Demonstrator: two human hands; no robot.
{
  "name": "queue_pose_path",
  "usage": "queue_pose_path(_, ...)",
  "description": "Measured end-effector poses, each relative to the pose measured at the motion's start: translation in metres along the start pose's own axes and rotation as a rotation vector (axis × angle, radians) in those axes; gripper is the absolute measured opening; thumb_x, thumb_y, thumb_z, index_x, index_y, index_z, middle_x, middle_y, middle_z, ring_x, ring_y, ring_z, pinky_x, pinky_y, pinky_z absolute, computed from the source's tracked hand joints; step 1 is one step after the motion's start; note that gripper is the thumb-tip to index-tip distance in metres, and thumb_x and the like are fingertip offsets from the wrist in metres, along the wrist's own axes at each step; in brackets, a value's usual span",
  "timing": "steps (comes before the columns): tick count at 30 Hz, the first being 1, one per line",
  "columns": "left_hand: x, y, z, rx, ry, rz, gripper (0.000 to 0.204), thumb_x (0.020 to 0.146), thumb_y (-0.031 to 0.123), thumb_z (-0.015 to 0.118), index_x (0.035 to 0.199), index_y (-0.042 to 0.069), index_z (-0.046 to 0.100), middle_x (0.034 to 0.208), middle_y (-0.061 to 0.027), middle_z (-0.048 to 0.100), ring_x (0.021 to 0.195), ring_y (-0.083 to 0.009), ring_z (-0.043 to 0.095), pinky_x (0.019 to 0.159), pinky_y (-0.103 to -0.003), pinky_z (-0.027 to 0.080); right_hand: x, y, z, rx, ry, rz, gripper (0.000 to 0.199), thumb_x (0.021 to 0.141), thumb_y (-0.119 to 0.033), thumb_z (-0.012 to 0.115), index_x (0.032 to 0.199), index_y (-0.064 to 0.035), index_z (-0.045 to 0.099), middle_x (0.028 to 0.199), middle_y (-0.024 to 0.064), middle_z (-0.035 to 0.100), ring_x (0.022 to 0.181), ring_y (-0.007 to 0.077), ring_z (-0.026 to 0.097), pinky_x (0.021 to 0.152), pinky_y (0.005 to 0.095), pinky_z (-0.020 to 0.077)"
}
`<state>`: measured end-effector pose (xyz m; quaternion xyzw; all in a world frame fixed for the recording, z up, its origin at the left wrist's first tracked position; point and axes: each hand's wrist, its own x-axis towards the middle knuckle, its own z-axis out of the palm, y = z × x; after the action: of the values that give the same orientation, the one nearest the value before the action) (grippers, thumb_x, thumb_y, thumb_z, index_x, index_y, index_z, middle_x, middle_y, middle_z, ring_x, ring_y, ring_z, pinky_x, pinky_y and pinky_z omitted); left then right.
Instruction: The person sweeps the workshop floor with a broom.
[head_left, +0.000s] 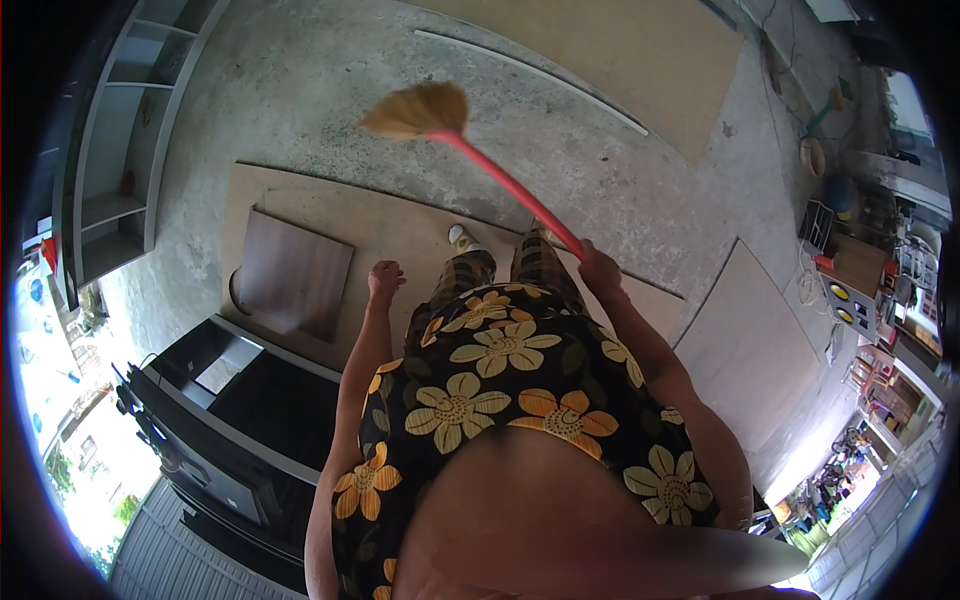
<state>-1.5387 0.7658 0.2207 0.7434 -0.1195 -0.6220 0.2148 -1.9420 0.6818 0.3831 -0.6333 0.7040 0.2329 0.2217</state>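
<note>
My right hand (600, 268) grips the end of a red broom handle (510, 185). The broom reaches away to the upper left, and its tan bristle head (420, 110) is over the grey concrete floor, slightly blurred. Whether the bristles touch the floor I cannot tell. At my left side, my left hand (386, 278) hangs with its fingers curled in, and nothing shows in it. Near that hand, a dark brown wooden panel (295, 270) lies on a larger tan board (395, 215), on which my feet also stand.
A long thin white strip (530, 75) lies on the floor ahead, beside another tan board (620, 60). An open shelf unit (125, 130) is at the far left, a black cabinet (260, 380) nearer left. To the right lies a pale board (750, 340), with a stove (848, 305) beyond it.
</note>
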Motion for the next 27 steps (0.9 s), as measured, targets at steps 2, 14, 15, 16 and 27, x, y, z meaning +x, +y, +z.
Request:
queue_pose_path(2, -0.001, -0.002, 0.004, 0.013, 0.030, -0.037, 0.027, 0.078, 0.017, 0.048, 0.097, 0.000, 0.056, 0.078, -0.0098, 0.062, 0.061, -0.0164, 0.061, 0.050, -0.027, 0.046, -0.016, 0.026, -0.011, 0.039, 0.025, 0.137, 0.034, 0.074, -0.013, 0.046, 0.108, -0.0120, 0.041, 0.082, 0.0185, 0.059, 0.079, 0.0371, 0.057, 0.068, 0.0469, 0.0435)
queue_pose_path(14, -0.025, -0.058, 0.086, 1.225, -0.046, 0.644, 0.017, 0.071, 0.018, 0.056, 0.073, 0.001, 0.060, 0.082, -0.0094, 0.062, 0.064, -0.0182, 0.062, 0.056, -0.029, 0.049, 0.069, 0.218, -0.067, 0.837, 0.155, 0.697, 0.010, 0.067, -0.008, 0.049, 0.065, 0.0018, 0.051, 0.050, 0.0116, 0.051, 0.042, 0.0244, 0.054, 0.037, 0.0379, 0.0435)
queue_pose_path(15, -0.023, -0.053, 0.092, 1.233, -0.045, 0.643, 0.017, 0.071, 0.018, 0.056, 0.073, 0.001, 0.060, 0.082, -0.0094, 0.062, 0.064, -0.0182, 0.062, 0.056, -0.029, 0.049, 0.081, 0.227, -0.075, 0.844, 0.151, 0.698, 0.010, 0.067, -0.008, 0.049, 0.065, 0.0018, 0.051, 0.050, 0.0116, 0.051, 0.042, 0.0244, 0.054, 0.037, 0.0379, 0.0435)
queue_pose_path(16, -0.026, -0.043, 0.101, 1.219, -0.040, 0.676, 0.018, 0.073, 0.017, 0.054, 0.077, 0.001, 0.060, 0.082, -0.0099, 0.062, 0.063, -0.0184, 0.062, 0.055, -0.029, 0.048, 0.089, 0.231, -0.091, 0.991, 0.116, 0.713, 0.013, 0.068, -0.010, 0.050, 0.059, -0.0009, 0.049, 0.048, 0.0105, 0.049, 0.039, 0.0235, 0.052, 0.035, 0.0371, 0.0414)
queue_pose_path(27, -0.048, 0.111, 0.184, -0.151, 0.034, -0.061, 0.028, 0.079, 0.014, 0.050, 0.101, -0.002, 0.053, 0.082, -0.0136, 0.060, 0.065, -0.0202, 0.060, 0.050, -0.028, 0.046, 0.186, 0.156, -0.113, 0.824, -0.138, 0.199, 0.014, 0.069, -0.014, 0.054, 0.069, -0.0004, 0.052, 0.049, 0.0075, 0.051, 0.040, 0.0187, 0.051, 0.037, 0.0327, 0.0420)
